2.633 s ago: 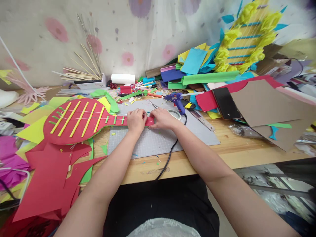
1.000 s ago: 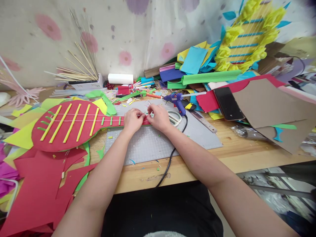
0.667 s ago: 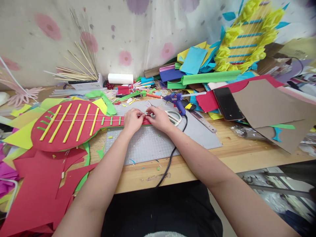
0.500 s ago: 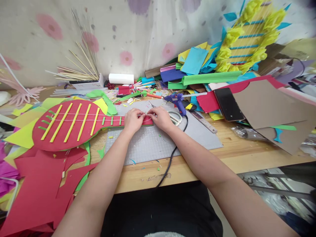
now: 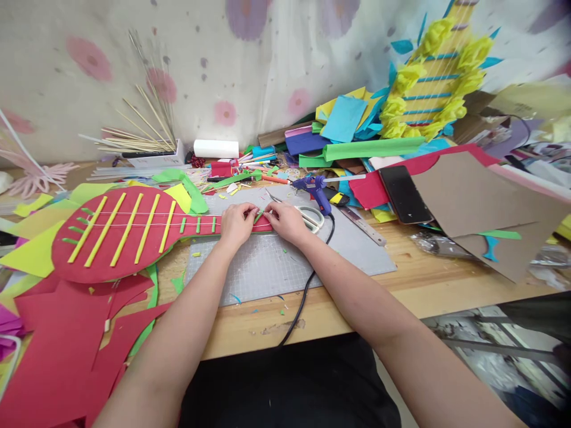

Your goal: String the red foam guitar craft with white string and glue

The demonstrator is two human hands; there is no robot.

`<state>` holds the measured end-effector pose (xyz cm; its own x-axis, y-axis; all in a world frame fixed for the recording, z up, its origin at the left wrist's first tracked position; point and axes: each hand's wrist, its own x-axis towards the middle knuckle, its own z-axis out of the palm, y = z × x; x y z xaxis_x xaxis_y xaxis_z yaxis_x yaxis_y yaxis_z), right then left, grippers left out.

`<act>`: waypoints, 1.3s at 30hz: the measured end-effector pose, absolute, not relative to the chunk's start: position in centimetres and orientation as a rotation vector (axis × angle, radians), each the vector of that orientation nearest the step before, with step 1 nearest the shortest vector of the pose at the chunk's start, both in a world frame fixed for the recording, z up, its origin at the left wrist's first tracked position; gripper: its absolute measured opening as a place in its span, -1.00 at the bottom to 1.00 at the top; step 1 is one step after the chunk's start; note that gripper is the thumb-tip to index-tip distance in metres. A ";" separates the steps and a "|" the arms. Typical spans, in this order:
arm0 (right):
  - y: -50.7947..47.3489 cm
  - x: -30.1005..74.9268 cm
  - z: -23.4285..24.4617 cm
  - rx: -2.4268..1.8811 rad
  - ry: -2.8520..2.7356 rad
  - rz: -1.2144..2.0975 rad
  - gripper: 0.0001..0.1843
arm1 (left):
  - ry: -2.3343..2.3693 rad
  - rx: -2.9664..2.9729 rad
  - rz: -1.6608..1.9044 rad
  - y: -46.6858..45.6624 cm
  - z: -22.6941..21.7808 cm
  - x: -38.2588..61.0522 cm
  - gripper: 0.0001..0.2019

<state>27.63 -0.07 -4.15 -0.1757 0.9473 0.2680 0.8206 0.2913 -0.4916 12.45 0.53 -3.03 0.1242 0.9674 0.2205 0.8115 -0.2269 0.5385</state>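
Currently, red guitar [image 5: 115, 238]: lying, neck [image 5: 206, 226] across the grey mat [image 5: 263, 267]
Left hand [image 5: 238, 224]: fingers curled on the neck
Right hand [image 5: 288, 222]: fingertips by the green strip [image 5: 259, 216]
Grip: too small to tell whether either pinches it

Both arms are bare and stretched well forward, slanting inward until the hands nearly meet just left of the frame's centre. The left forearm [image 5: 182, 315] climbs from the bottom edge, left of the middle; the right forearm [image 5: 366, 303] comes up from the lower right corner, a crease showing at the elbow. Neither wrist looks sharply bent. The left hand [image 5: 238, 226] has its back up, fingers curled over toward the right, tips drawn in by the thumb. Facing it, the right hand [image 5: 288, 223] arches leftward, fingers bent, its tips just beside the other's, a narrow gap between.
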 end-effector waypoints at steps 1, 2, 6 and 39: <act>-0.1 27.7 -4.2 -1.578 -2.041 0.323 -0.81 | 1.742 2.119 0.779 0.5 -3.0 12.4 -0.78; -0.1 27.7 -4.2 -1.584 -2.038 0.324 -0.81 | 1.743 2.118 0.782 0.5 -2.9 12.4 -0.78; 0.0 28.2 -4.3 -1.595 -2.031 0.303 -0.81 | 1.775 2.114 0.758 0.4 -2.8 12.5 -0.78; 0.0 28.4 -3.9 -1.532 -2.004 0.410 -0.78 | 1.619 2.403 0.671 -0.8 -2.8 13.6 -0.62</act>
